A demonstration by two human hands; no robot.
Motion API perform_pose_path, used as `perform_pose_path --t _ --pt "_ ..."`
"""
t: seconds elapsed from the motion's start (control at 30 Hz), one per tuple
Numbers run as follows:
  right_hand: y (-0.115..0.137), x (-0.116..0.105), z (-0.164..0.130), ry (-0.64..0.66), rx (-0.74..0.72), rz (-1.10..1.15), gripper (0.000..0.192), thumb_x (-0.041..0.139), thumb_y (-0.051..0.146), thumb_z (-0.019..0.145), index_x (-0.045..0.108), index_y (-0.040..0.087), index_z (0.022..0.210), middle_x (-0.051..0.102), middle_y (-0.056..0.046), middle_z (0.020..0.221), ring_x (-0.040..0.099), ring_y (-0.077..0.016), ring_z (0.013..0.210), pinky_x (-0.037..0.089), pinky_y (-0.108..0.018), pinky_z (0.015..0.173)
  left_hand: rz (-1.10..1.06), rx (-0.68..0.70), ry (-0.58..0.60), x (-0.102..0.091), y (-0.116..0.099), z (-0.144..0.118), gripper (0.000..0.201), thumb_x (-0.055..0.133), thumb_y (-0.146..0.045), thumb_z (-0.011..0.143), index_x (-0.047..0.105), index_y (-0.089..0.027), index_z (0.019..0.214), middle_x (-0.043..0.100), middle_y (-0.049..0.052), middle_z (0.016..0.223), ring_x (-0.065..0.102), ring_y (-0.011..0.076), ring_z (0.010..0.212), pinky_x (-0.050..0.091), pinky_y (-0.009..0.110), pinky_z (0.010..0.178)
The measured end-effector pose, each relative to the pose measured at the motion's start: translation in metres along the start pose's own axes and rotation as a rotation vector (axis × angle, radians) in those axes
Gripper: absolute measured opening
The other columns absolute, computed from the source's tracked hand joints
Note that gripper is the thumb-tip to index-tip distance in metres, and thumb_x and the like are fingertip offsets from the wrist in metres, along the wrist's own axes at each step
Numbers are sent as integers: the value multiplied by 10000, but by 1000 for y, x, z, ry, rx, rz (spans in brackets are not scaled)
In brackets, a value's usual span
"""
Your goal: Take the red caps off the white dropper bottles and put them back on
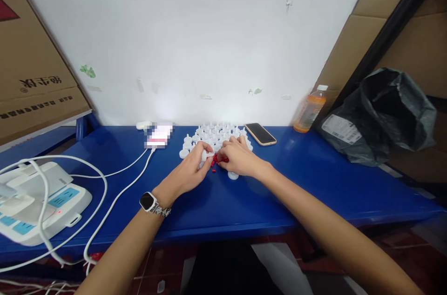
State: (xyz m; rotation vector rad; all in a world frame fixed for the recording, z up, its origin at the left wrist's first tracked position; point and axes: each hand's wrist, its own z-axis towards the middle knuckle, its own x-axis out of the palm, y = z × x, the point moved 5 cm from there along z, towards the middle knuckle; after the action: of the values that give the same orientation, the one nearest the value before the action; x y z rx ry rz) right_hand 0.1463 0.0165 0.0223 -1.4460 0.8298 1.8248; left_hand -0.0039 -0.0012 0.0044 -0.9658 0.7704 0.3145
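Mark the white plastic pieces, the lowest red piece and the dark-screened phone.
White plastic pieces (212, 137): head view, on a piece near the cluster's middle.
Lowest red piece (214, 170): head view, on its middle.
Dark-screened phone (260, 134): head view, on its screen.

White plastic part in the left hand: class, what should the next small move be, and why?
Probably bring one small red piece to the white plastic part with the right hand: the left hand holds that part close by, and the right hand is over the red pieces.
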Motion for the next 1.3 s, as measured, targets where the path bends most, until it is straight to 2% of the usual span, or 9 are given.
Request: perform_pose_path --t 0.13,0.23,0.33,0.47,0.6,0.77,1.03,1.17,1.3 --pt "-4 -1 -3 -57 3 60 155 626 284 834 649 179 722 638 -78 813 499 -250 903 276 -405 834 11 -12 -26 -2 0 3 298 414 -510 995 441 -224 1074 550 -23 757 539 158 659 399 292 642" --pt "-8 -6 -6 -191 32 212 110 623 248 807 594 182 725 625 -34 740 517 -215 842 305 -398 852 23 -28 -53 -5 -3 4 322 428 -539 984 438 -223 1042 559 -28 728 564 170 666 394 296 650" --pt "-12 -11 -8 -331 63 570 55 596 234 820 575 195 787 585 17 671 510 -158 705 364 -332 758 20 -59 -74 -6 -5 3 336 431 -553 979 432 -225 1047 579 -29 722 585 180 670 403 301 659" --pt "-14 -5 -9 -438 166 1189 227 665 399 812 569 198 763 568 32 633 476 -119 580 371 -270 594 13 -54 -123 -3 -7 1 344 445 -559 972 417 -226 1054 600 -19 764 601 188 695 421 310 685" --pt "-7 3 -10 -450 249 1480 353 766 494 727 594 186 713 586 29 606 480 -103 549 377 -259 569 -6 -39 -123 1 -10 2 355 448 -557 970 404 -223 1083 597 -3 797 602 194 697 437 321 683" --pt "1 4 -12 -438 224 1494 377 786 501 720 599 175 693 582 30 585 464 -89 535 360 -248 553 -26 -43 -70 4 -14 1 330 407 -537 989 385 -224 1092 578 -4 772 592 195 671 434 317 643" --pt "4 1 -12 -430 172 1472 417 792 526 710 565 180 667 552 41 565 455 -86 524 368 -246 542 -49 -67 -78 7 -13 2 322 420 -517 986 364 -222 1103 584 4 802 591 190 672 436 317 644" --pt "3 -1 -12 -377 157 1463 412 788 534 711 573 183 685 579 28 591 485 -96 537 386 -249 549 -88 -41 -54 8 -17 2 301 420 -491 992 370 -214 1099 616 54 952 628 203 805 462 339 722" --pt "-7 -6 -16 -356 133 1281 343 715 504 790 609 182 737 618 3 638 512 -119 567 395 -263 558 -17 38 -110 1 -16 3 389 456 -476 983 412 -204 1258 596 96 1133 597 235 1023 460 390 889"
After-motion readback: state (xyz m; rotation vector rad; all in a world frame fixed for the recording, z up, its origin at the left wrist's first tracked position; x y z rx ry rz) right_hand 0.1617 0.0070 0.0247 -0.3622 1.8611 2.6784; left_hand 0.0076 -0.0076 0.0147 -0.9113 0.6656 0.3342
